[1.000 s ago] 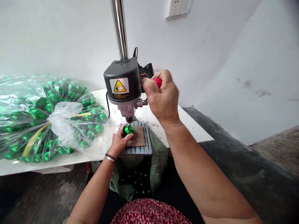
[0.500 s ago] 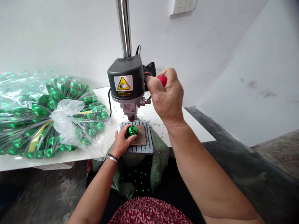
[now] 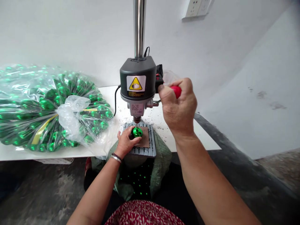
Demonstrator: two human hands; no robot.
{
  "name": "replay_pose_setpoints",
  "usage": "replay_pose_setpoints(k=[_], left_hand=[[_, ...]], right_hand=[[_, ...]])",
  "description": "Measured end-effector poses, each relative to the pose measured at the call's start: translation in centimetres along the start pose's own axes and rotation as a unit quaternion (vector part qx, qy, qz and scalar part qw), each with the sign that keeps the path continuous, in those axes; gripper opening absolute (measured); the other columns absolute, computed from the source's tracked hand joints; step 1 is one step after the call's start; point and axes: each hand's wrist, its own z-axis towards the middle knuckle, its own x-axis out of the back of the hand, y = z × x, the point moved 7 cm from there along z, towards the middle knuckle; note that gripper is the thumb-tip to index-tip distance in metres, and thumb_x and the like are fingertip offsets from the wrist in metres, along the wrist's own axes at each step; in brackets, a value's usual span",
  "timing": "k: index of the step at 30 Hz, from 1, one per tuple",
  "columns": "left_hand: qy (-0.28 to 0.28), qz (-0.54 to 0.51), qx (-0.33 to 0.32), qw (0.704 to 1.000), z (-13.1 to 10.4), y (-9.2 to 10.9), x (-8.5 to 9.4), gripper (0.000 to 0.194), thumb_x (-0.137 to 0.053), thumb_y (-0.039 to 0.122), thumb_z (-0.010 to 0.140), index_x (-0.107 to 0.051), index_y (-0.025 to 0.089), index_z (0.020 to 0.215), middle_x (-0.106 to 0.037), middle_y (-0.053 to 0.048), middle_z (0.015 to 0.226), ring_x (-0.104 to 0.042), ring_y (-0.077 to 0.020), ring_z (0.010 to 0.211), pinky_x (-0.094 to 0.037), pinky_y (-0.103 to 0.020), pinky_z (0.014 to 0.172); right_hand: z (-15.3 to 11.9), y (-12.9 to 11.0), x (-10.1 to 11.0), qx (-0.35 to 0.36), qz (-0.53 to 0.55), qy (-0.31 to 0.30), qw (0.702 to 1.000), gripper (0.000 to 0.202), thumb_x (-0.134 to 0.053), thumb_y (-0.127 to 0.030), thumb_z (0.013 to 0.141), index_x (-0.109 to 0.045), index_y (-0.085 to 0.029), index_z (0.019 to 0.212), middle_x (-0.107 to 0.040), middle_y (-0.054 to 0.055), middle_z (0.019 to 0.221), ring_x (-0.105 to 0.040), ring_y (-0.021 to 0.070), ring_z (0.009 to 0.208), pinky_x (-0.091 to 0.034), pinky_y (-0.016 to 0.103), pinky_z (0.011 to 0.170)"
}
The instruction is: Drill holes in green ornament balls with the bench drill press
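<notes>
A shiny green ball rests on a brown board on the slotted metal base of a drill press. My left hand grips the ball from the left, thumb in front and fingers behind. The thin drill bit stands right over the ball's top; whether it touches is too small to tell. My right hand is wrapped round the red knob of the lever, right of the drill head.
On the white table, a large clear plastic bag of green balls lies at the left. Dark shavings surround the metal base. Green cloth hangs below it. A black cable runs left of the drill head.
The view has shifted, moving the drill press rightward in the picture. My right hand and the red knob are slightly lower relative to the drill head. My left hand still holds the ball.
</notes>
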Motion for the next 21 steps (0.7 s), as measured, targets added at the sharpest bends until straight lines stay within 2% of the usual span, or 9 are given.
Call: replay_pose_setpoints(k=[6, 12, 21], left_hand=[[0.003, -0.007, -0.009, 1.0, -0.1, 0.0, -0.3, 0.054, -0.075, 0.032, 0.077, -0.06, 0.03, 0.128, -0.062, -0.006, 0.139, -0.051, -0.0277, 0.134, -0.005, -0.06, 0.12], [0.006, -0.004, -0.012, 1.0, -0.2, -0.4, -0.6, 0.055, -0.075, 0.032, 0.077, -0.059, 0.031, 0.129, -0.06, -0.006, 0.143, -0.048, -0.0267, 0.137, -0.004, -0.059, 0.121], [0.004, -0.016, -0.019, 1.0, -0.2, -0.1, -0.4, 0.055, -0.076, 0.032, 0.076, -0.06, 0.03, 0.128, -0.062, -0.008, 0.139, -0.049, -0.029, 0.135, -0.005, -0.062, 0.12]], right_hand=[[-1.9, 0.2, 0.9, 0.025, -0.023, 0.018, 0.999, 0.029, -0.054, -0.046, 0.08, -0.044, -0.021, 0.071, -0.047, -0.003, 0.06, -0.039, 0.0066, 0.055, -0.039, 0.022, 0.056], [-2.4, 0.2, 1.3, 0.035, -0.052, 0.033, 0.997, 0.027, -0.055, -0.043, 0.078, -0.045, -0.021, 0.067, -0.044, -0.004, 0.053, -0.036, 0.0071, 0.05, -0.036, 0.023, 0.053], [-4.5, 0.3, 1.6, 0.113, -0.069, 0.103, 0.986, 0.022, -0.056, -0.038, 0.082, -0.052, -0.02, 0.072, -0.052, -0.003, 0.057, -0.044, 0.0074, 0.05, -0.037, 0.023, 0.051]])
